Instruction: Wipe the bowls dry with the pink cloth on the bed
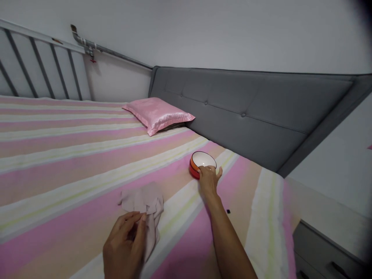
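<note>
Holding round bowl (202,158), crumpled cloth (149,197)

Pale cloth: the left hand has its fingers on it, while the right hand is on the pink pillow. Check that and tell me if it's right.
Not quite: the right hand is not on the pink pillow. The head view shows it on the bowl. The left hand does have its fingers on the pale cloth.

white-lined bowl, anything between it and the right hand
Nothing visible: the right hand is right at the near rim of the bowl. The cloth lies off to the side, at the left hand.
</note>
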A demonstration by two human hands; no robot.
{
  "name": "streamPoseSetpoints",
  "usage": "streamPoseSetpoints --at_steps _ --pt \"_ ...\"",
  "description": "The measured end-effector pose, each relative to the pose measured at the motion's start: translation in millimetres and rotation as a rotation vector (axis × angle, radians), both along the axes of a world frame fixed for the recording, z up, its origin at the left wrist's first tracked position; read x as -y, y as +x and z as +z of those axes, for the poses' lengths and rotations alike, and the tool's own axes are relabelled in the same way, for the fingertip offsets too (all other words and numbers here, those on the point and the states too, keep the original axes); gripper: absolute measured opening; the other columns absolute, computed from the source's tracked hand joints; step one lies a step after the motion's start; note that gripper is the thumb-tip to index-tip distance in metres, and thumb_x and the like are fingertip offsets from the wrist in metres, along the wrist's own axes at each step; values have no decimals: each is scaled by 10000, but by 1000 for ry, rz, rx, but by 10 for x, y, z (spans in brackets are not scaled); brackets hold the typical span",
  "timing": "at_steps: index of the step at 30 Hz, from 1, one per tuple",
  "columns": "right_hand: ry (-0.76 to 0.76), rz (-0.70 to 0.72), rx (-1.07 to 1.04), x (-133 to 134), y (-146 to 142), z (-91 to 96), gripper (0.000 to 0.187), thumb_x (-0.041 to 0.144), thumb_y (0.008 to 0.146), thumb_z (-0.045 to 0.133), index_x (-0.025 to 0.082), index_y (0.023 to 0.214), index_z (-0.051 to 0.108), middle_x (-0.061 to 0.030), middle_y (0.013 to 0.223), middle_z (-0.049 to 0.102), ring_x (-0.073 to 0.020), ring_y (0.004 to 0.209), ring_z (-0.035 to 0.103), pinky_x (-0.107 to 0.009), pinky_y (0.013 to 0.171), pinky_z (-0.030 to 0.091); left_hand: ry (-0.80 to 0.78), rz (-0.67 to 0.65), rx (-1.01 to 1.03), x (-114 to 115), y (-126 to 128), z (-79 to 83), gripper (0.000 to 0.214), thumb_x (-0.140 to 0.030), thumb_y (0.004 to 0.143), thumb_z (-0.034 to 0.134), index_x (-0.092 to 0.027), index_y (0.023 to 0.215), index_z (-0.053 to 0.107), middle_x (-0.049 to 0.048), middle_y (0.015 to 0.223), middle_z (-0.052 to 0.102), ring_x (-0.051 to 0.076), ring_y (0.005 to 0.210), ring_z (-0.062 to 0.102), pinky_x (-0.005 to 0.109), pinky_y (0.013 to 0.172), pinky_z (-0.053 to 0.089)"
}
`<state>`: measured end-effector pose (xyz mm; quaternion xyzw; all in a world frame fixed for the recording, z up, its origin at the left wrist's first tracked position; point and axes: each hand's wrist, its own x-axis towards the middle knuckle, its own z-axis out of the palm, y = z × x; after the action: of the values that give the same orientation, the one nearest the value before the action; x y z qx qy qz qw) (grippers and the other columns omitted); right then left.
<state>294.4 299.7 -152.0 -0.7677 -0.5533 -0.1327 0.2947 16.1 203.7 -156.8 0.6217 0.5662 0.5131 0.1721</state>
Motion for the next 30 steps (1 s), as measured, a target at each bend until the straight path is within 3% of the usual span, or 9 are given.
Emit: streamPoseSetpoints --at_steps 17,20,24,30 --pt "-80 -52 68 50 10 19 284 252 941 407 231 852 676 -22 852 693 -240 1067 478 -561 1083 -16 9 27 13 22 -7 9 302 -479 832 545 -225 798 704 44 937 651 201 832 622 333 746 494" --pt "-80 -61 60 75 -36 80 259 260 928 420 219 965 674 -57 956 693 -261 1105 468 -580 1076 14 42 6 30 3 -23 -31 279 -459 826 566 -219 815 707 42 920 651 187 809 624 314 730 497" --pt "-34 -59 34 130 -125 194 356 310 903 441 175 1200 584 -117 1183 632 -294 1196 426 -589 1071 65 71 -14 15 -15 -42 -56 234 -409 833 578 -214 826 708 43 912 650 179 805 626 291 704 498" --pt "95 -50 37 267 -209 209 440 402 868 395 143 1159 599 -143 1141 645 -316 1086 525 -590 1031 193 73 -46 57 72 -43 -42 210 -296 868 534 -174 812 697 69 849 638 166 761 626 272 672 508"
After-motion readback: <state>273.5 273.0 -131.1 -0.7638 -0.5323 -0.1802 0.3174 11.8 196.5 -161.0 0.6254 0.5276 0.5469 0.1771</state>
